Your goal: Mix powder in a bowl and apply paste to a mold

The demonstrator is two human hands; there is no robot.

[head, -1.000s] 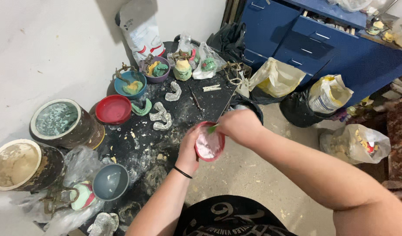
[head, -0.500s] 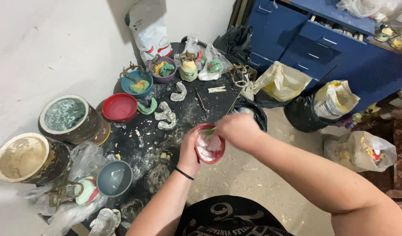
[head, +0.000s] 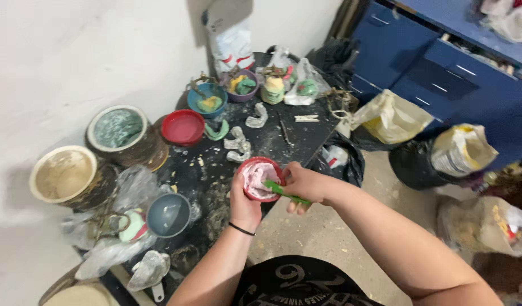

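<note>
Since before, my right hand (head: 307, 184) has lowered; its fingers hold the green spatula (head: 284, 192) in the red bowl (head: 260, 178), which my left hand (head: 244, 201) fingers cup.

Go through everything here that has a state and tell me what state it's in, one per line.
Red mixing bowl: held in left hand, pale paste inside.
Green spatula: gripped by right hand, tip in the bowl.
Empty red bowl: upright on black table.
Grey bowl: upright, smeared inside.
Two large tubs: uncovered.
</note>
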